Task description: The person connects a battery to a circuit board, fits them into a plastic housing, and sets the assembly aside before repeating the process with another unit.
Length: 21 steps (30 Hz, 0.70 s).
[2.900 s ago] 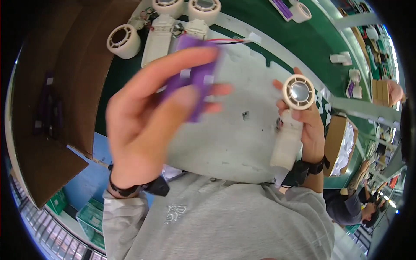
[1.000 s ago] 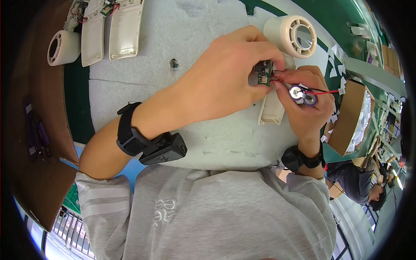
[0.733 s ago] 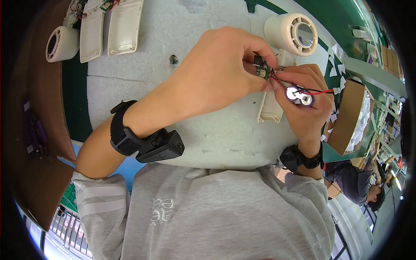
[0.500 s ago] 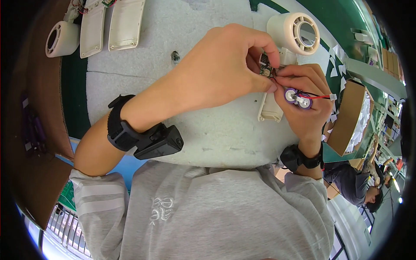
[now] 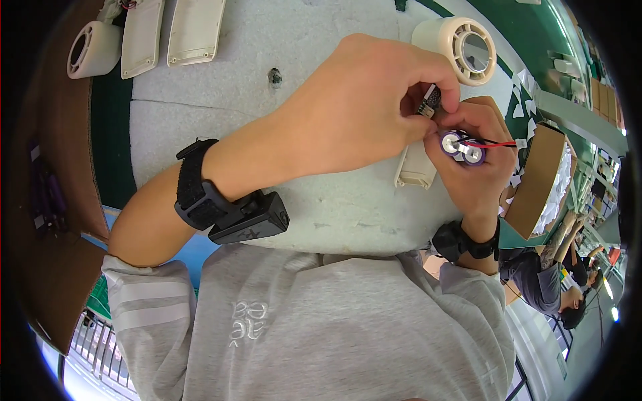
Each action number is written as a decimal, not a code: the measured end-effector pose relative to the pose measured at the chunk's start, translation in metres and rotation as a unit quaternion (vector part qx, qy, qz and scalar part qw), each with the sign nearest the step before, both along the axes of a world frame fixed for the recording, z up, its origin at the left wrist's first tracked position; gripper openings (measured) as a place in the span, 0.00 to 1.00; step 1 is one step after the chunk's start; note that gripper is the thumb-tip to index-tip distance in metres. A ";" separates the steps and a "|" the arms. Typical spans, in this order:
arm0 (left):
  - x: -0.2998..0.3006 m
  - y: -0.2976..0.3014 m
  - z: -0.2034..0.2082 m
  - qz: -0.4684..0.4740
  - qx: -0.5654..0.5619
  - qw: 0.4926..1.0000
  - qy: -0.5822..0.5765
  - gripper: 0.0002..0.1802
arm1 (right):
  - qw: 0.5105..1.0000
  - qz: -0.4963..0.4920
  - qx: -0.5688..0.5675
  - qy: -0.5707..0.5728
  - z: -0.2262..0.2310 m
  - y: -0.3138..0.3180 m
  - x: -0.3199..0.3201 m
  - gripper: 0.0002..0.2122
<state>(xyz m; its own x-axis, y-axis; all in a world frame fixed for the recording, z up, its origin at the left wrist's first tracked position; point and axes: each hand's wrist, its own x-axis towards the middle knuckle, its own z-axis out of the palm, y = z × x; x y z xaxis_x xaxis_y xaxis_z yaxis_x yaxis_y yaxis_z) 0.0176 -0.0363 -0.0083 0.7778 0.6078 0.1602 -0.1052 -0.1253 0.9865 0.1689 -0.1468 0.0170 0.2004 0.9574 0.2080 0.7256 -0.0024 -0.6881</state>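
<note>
My left hand [image 5: 364, 107] pinches a small dark circuit board [image 5: 429, 101] between thumb and index finger. Beside it, my right hand [image 5: 471, 184] is closed on a pair of purple-wrapped battery cells [image 5: 462, 148], their silvery ends joined by a metal strip. Red and black wires run from the cells to a small white plug [image 5: 521, 144]. The fingertips of both hands meet next to the board and hide what lies between them. Under the hands, a cream plastic housing [image 5: 416, 171] lies partly covered, near a round cream fan head [image 5: 461, 50].
Two cream shell halves [image 5: 194, 33] and another fan head [image 5: 95, 50] are at the far left. A pale foam sheet [image 5: 227, 127] covers the bench. On the right stands a cardboard box [image 5: 535, 180] with white pieces; a person [image 5: 542, 281] is beyond it.
The board has turned and shifted slightly right, with my left hand moving the same way. My right hand still holds the battery cells, nearly in place.
</note>
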 end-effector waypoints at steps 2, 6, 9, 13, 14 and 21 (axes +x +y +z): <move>-0.003 0.000 0.005 -0.024 0.026 0.999 0.030 0.13 | 0.999 0.025 0.013 -0.016 -0.003 -0.001 0.003 0.13; -0.006 -0.001 0.010 -0.028 0.074 0.995 0.065 0.15 | 0.994 0.072 0.029 -0.076 0.000 0.001 0.006 0.14; -0.005 -0.001 0.009 -0.021 0.087 0.994 0.062 0.16 | 0.991 0.099 0.032 -0.084 0.002 0.000 0.009 0.15; -0.003 -0.006 0.004 -0.005 0.100 0.995 0.027 0.18 | 0.986 0.132 0.038 -0.091 0.002 -0.001 0.013 0.15; -0.003 -0.008 0.003 0.005 0.123 0.992 0.016 0.19 | 0.985 0.142 0.041 -0.092 0.001 -0.001 0.014 0.15; -0.002 -0.009 0.004 0.002 0.170 0.985 0.006 0.22 | 0.994 0.095 0.021 -0.053 0.006 -0.005 0.008 0.13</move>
